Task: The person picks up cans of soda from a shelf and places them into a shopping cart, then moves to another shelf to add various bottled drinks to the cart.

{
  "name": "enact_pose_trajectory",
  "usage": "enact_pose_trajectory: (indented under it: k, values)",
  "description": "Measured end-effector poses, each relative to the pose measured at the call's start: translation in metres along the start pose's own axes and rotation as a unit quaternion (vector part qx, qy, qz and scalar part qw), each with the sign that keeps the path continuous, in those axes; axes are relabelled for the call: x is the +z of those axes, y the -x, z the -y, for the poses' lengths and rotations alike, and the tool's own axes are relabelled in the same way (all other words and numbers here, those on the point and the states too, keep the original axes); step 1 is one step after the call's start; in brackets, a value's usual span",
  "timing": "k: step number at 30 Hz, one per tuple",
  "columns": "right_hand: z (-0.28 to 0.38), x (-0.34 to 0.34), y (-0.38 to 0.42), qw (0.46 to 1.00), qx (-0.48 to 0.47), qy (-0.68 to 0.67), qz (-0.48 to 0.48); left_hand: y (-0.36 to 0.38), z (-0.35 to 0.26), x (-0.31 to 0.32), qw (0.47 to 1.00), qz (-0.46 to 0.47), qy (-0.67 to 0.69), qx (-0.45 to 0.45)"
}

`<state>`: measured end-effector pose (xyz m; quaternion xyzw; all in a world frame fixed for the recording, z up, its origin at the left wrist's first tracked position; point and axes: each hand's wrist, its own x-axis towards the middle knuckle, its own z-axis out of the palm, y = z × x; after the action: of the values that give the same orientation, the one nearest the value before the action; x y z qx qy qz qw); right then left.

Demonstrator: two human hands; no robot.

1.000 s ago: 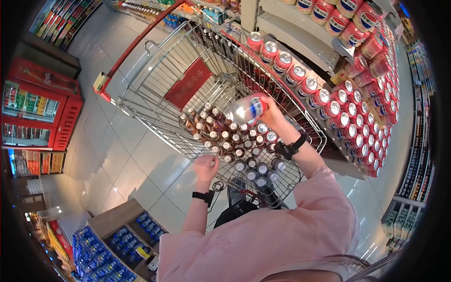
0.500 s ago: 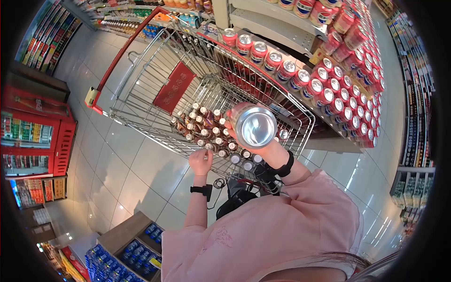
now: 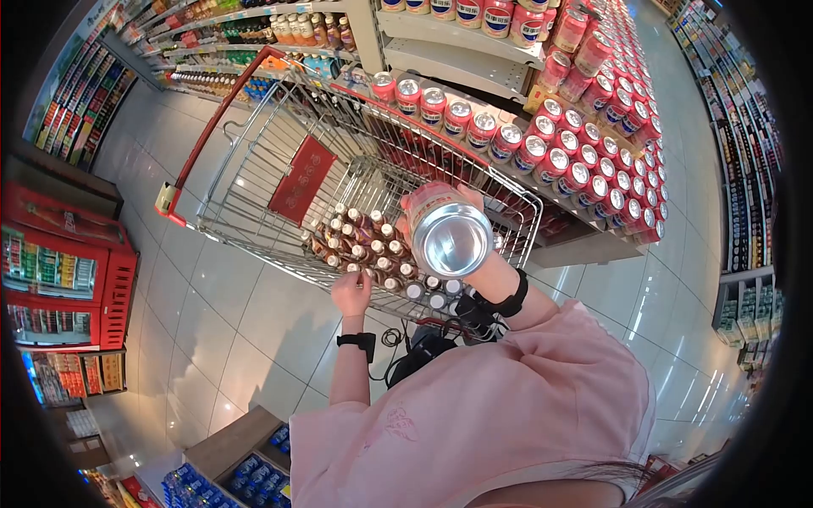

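Observation:
A pink can [image 3: 453, 240] is in my right hand [image 3: 469, 200], held up near the camera with its silver end facing me. Fingers show around its far side. My left hand [image 3: 351, 292] is closed beside the near side of the metal shopping cart [image 3: 246, 240]; whether it holds anything is too small to make out. Inside the cart, several brown bottles [image 3: 360, 251] with white caps stand in a group, with a few silver-topped cans [image 3: 437, 300] at their near right end. A red panel [image 3: 302, 179] hangs in the cart.
Beyond the cart, rows of pink cans [image 3: 584, 169] are stacked on a display, with more along its edge. A red fridge [image 3: 114, 288] stands at the left. Blue packs [image 3: 258, 481] sit in a low bin at the bottom left. Shelves [image 3: 737, 169] line the right side.
The can in my right hand has shifted slightly left and down in the view. The cart and can display also appear further left, as the camera view has moved.

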<state>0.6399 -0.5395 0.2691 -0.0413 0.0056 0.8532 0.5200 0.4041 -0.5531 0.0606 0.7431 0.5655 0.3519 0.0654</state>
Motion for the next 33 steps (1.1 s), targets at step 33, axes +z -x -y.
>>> enact_pose_trajectory:
  k: [33]
  values:
    - [0.059, -0.181, -0.136, 0.242, -0.140, 0.951, -0.131, -0.001, 0.003, 0.001, 0.999, -0.019, 0.041, -0.003]
